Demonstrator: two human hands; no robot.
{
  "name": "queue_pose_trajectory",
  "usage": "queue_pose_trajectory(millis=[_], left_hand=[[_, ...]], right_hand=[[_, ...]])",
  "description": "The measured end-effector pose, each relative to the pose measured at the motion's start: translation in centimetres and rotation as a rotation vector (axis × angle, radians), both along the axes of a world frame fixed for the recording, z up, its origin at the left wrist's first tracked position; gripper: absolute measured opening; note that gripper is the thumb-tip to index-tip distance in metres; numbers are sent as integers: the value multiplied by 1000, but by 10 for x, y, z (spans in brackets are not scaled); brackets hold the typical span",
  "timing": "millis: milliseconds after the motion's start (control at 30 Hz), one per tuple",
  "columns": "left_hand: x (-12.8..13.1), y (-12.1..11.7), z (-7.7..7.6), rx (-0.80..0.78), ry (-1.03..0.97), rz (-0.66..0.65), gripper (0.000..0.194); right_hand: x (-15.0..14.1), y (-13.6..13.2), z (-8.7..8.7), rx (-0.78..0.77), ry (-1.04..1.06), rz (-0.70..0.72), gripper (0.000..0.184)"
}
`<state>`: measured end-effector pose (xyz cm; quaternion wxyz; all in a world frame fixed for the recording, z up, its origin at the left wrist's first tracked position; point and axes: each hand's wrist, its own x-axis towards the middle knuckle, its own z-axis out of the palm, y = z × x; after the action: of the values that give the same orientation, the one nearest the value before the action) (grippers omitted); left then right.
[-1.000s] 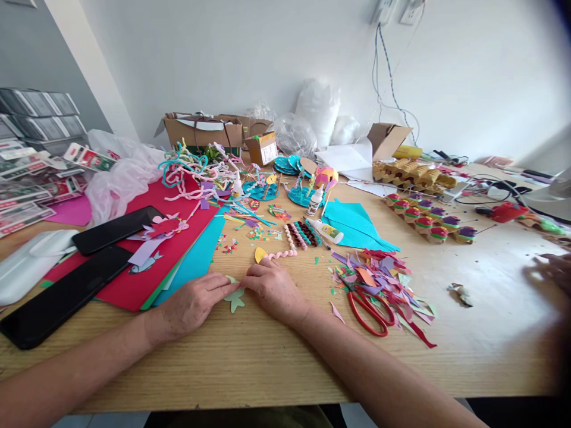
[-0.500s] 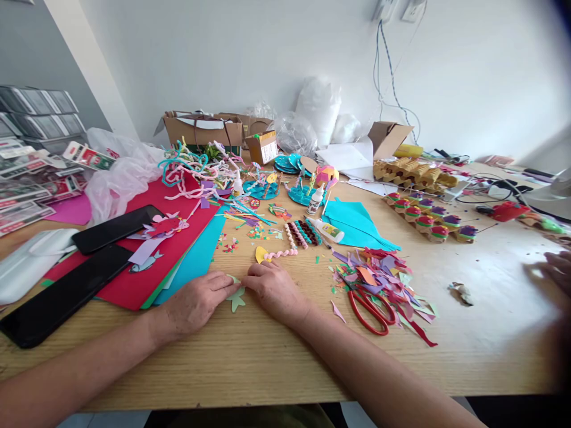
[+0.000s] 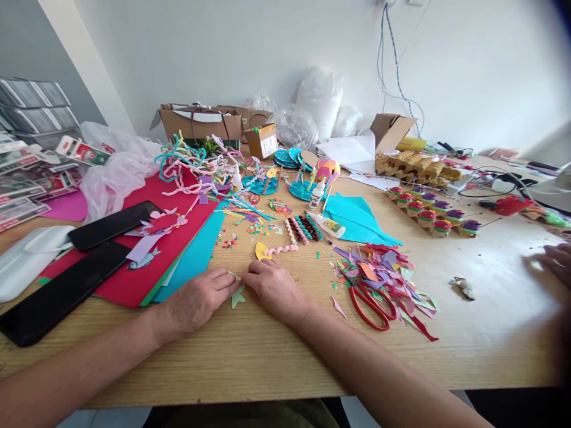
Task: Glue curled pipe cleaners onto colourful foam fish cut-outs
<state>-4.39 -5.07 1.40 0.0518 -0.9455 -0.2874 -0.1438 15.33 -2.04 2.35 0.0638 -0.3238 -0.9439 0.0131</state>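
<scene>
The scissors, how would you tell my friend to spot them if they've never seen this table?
Look at the wooden table and find the person's right hand. Just to the right of it is a messy pile of colourful paper scraps, and the scissors lie at its near side. Their two round red handle loops set them apart from the flat paper bits.

Craft workspace (paper scraps (image 3: pixel 379 273) everywhere)

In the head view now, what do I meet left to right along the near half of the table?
White case → left hand → light green cutout → right hand → red-handled scissors → small crumpled scrap → another person's hand.
</scene>
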Motion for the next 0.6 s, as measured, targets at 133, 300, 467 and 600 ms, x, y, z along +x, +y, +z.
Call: queue_pose_trajectory(millis=[133, 300, 467, 600], left_hand=[[-1, -1, 0, -45, 8, 30, 34], [-7, -1, 2, -157, -43, 52, 40], [-18, 1, 4, -230, -156, 67, 46], [-17, 2, 3, -243, -157, 71, 45]], right_hand=[[0, 0, -3, -22, 70, -26, 13], [0, 2, -11, -69, 219, 12, 19], [0, 3, -9, -87, 186, 15, 21], [-1, 1, -6, -69, 129, 12, 20]])
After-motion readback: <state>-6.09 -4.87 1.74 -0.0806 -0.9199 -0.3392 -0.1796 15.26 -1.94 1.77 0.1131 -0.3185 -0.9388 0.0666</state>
